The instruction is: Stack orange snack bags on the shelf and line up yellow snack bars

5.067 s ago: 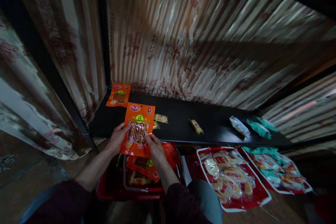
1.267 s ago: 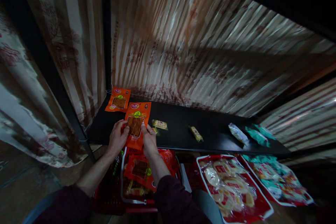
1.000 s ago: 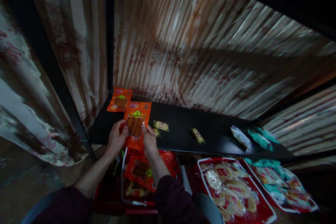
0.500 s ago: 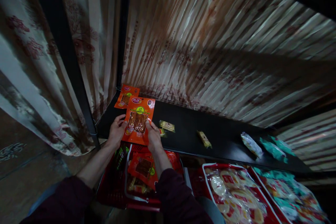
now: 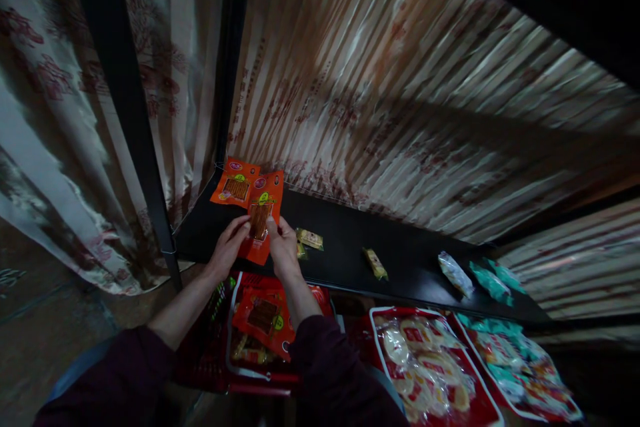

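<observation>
Both of my hands hold one orange snack packet (image 5: 262, 213) upright over the left end of a black shelf (image 5: 345, 260). My left hand (image 5: 227, 250) pinches its left edge and my right hand (image 5: 283, 250) grips its right edge, so the packet looks narrow and bent. A second orange packet (image 5: 235, 183) lies flat in the shelf's back left corner, just behind the held one. Below my arms, a red basket (image 5: 210, 367) contains more orange packets (image 5: 260, 317).
Small wrapped sweets (image 5: 310, 239) (image 5: 374, 263) lie along the shelf, with a white one (image 5: 454, 273) and green ones (image 5: 493, 280) to the right. Two large red bags of snacks (image 5: 430, 367) (image 5: 520, 367) sit below. Striped curtains hang behind and left, beside a black post (image 5: 135, 120).
The held packet has moved further back toward the packet in the corner and is now squeezed narrower between my hands. The view has shifted slightly.
</observation>
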{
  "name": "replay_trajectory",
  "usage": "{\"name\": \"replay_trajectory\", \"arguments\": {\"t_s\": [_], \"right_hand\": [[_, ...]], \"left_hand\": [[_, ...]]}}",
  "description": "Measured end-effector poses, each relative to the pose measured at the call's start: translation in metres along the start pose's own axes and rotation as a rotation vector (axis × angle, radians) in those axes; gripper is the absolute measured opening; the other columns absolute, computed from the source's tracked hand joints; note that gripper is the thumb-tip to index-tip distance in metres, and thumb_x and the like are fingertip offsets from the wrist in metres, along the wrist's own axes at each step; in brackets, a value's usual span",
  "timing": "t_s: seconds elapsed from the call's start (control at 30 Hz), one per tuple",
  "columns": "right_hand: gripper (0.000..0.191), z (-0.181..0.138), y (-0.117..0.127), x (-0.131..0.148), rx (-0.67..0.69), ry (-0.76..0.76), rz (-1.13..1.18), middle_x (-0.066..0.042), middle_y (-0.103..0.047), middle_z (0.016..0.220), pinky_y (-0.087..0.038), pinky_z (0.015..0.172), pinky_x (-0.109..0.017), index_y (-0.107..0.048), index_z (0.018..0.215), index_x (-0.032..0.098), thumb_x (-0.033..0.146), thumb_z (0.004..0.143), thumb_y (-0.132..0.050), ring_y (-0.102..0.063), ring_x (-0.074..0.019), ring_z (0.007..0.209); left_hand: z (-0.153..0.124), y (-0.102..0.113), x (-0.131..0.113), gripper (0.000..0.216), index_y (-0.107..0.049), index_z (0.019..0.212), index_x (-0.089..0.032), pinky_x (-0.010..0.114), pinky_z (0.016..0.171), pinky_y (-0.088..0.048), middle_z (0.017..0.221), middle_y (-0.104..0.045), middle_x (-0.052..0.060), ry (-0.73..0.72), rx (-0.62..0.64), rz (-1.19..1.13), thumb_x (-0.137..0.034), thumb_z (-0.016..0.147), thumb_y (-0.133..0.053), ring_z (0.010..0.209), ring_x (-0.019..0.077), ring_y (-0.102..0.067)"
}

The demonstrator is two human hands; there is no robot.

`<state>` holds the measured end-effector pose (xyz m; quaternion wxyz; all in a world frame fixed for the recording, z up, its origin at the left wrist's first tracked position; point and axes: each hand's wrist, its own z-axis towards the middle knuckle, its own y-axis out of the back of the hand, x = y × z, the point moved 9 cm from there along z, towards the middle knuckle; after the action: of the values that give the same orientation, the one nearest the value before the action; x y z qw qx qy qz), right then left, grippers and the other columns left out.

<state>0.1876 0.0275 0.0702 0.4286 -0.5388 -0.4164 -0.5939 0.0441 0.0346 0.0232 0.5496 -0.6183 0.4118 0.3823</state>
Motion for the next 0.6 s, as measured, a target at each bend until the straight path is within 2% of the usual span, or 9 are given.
{"name": "replay_trajectory", "arguments": {"t_s": [0.13,0.23,0.33,0.43,0.5,0.6], "right_hand": [[0.034,-0.007,-0.017,0.01,0.031,0.08,-0.28,-0.003,-0.067,0.099,-0.047,0.087,-0.033,-0.065,0.109,0.022,0.037,0.08,-0.054,-0.061,-0.0182,0.091],[0.04,-0.019,-0.029,0.006,0.027,0.124,-0.489,-0.01,-0.061,0.109,-0.045,0.095,-0.038,-0.063,0.115,0.019,0.032,0.077,-0.058,-0.058,-0.0224,0.103],[0.043,-0.034,-0.047,0.004,0.085,0.215,-0.564,-0.012,-0.057,0.12,-0.042,0.101,-0.04,-0.061,0.119,0.018,0.026,0.077,-0.058,-0.052,-0.0243,0.116],[0.039,-0.045,-0.059,0.005,0.18,0.307,-0.56,-0.011,-0.056,0.126,-0.038,0.106,-0.039,-0.062,0.118,0.019,0.023,0.08,-0.053,-0.048,-0.0224,0.121],[0.036,-0.045,-0.053,0.007,0.173,0.338,-0.544,-0.01,-0.057,0.126,-0.038,0.106,-0.038,-0.062,0.116,0.019,0.022,0.082,-0.05,-0.049,-0.0205,0.12],[0.035,-0.033,-0.021,0.006,-0.004,0.312,-0.523,-0.012,-0.055,0.127,-0.036,0.106,-0.04,-0.062,0.114,0.018,0.026,0.084,-0.048,-0.048,-0.0216,0.121]], "left_hand": [[-0.003,-0.015,0.004,0.05,-0.067,0.103,-0.016,0.033,0.099,-0.039,0.107,-0.069,0.008,0.067,0.101,-0.299,-0.055,0.072,-0.063,0.11,0.0228,-0.057],[-0.007,-0.02,0.01,0.046,-0.068,0.1,-0.014,0.033,0.096,-0.043,0.099,-0.071,0.008,0.191,0.127,-0.444,-0.051,0.073,-0.064,0.104,0.0221,-0.061],[-0.009,-0.015,0.014,0.033,-0.067,0.096,-0.014,0.029,0.086,-0.049,0.087,-0.072,0.006,0.275,0.098,-0.466,-0.036,0.072,-0.068,0.09,0.0195,-0.066],[-0.006,0.001,0.017,0.02,-0.066,0.091,-0.014,0.025,0.073,-0.053,0.078,-0.071,0.004,0.336,-0.024,-0.484,-0.025,0.074,-0.065,0.076,0.0163,-0.068],[-0.003,0.014,0.021,0.014,-0.065,0.089,-0.013,0.025,0.069,-0.054,0.074,-0.07,0.003,0.372,-0.144,-0.505,-0.019,0.078,-0.06,0.069,0.0153,-0.068],[0.0,0.023,0.021,0.015,-0.064,0.092,-0.011,0.031,0.068,-0.056,0.075,-0.071,0.006,0.389,-0.199,-0.494,-0.015,0.08,-0.055,0.067,0.0176,-0.069]]}}
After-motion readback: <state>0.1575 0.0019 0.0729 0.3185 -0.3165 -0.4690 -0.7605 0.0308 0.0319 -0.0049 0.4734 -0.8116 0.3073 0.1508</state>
